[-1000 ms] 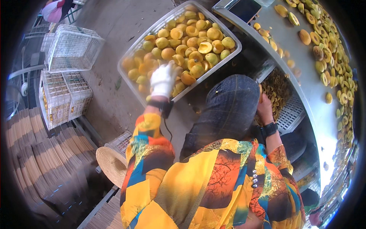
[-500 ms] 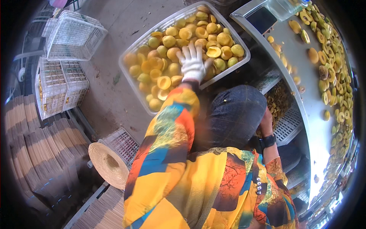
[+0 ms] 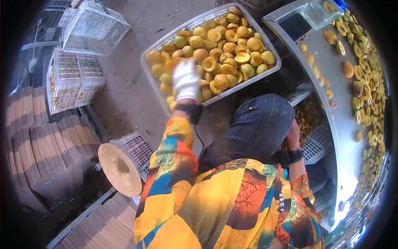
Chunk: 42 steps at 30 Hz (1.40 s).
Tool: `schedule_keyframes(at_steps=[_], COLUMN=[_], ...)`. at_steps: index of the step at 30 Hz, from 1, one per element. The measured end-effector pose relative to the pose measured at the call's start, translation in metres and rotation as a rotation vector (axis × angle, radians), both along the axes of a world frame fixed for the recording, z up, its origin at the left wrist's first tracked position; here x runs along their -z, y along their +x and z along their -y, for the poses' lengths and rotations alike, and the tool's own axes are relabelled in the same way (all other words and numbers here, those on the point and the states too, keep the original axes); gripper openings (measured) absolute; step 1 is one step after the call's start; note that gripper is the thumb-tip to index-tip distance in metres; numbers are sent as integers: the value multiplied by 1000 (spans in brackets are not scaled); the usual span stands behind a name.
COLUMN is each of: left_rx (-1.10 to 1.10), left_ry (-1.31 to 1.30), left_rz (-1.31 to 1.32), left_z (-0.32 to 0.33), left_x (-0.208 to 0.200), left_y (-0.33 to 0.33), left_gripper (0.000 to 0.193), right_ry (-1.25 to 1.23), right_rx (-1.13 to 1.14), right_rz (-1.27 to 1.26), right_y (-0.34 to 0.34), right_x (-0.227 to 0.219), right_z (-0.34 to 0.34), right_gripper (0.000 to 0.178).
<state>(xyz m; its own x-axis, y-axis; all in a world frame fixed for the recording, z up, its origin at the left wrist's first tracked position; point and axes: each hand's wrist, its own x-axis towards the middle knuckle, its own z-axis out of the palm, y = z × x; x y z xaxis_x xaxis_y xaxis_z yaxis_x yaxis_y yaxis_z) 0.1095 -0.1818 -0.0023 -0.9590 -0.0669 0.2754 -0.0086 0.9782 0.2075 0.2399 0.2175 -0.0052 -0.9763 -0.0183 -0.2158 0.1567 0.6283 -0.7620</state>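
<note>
My left hand [image 3: 185, 79], in a white knit glove, is over the left side of a pale plastic crate [image 3: 215, 98]. It is smeared by motion, so its fingers cannot be made out. Halved yellow-green fruit [image 3: 209, 64], like peaches or apricots and many of them pitted, fill the crate. My bare right hand [image 3: 292, 132] rests beside my bent knee [image 3: 259, 120], its fingers hidden behind the leg. Dark bands circle both wrists.
To my right, a metal table [image 3: 331, 110] carries fruit halves, a dark flat device [image 3: 295, 27] and a clear container [image 3: 317, 15]. Beneath it sits a white crate [image 3: 316, 139]. Leftward are stacked white crates [image 3: 78, 79], flattened cardboard [image 3: 54, 149] and a straw hat [image 3: 119, 170].
My left hand has moved left and slightly down across the fruit, from fingers spread to a blur. My right hand stays by the knee. The whole view has shifted slightly.
</note>
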Motion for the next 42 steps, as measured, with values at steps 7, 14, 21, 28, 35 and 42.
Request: schedule_keyframes(at_steps=[7, 14, 21, 28, 35, 42], left_rx=[-333, -566, -458, -59, 131, 115], left_ry=[-240, -128, -232, -359, -232, 59], left_rz=[551, 655, 825, 78, 395, 616], left_z=[108, 95, 105, 45, 37, 50], left_x=[42, 15, 25, -2, 36, -8], left_y=[6, 0, -21, 8, 19, 29], left_gripper=[48, 39, 34, 63, 63, 41], right_ry=[-56, -141, -113, -105, 59, 108], right_rx=[-12, 55, 104, 91, 6, 76], right_rz=[-54, 46, -9, 34, -29, 50], right_y=[-7, -2, 5, -3, -13, -8], right_x=[-10, 0, -3, -7, -21, -1], right_z=[12, -1, 1, 9, 24, 13], right_gripper=[26, 30, 29, 25, 24, 24])
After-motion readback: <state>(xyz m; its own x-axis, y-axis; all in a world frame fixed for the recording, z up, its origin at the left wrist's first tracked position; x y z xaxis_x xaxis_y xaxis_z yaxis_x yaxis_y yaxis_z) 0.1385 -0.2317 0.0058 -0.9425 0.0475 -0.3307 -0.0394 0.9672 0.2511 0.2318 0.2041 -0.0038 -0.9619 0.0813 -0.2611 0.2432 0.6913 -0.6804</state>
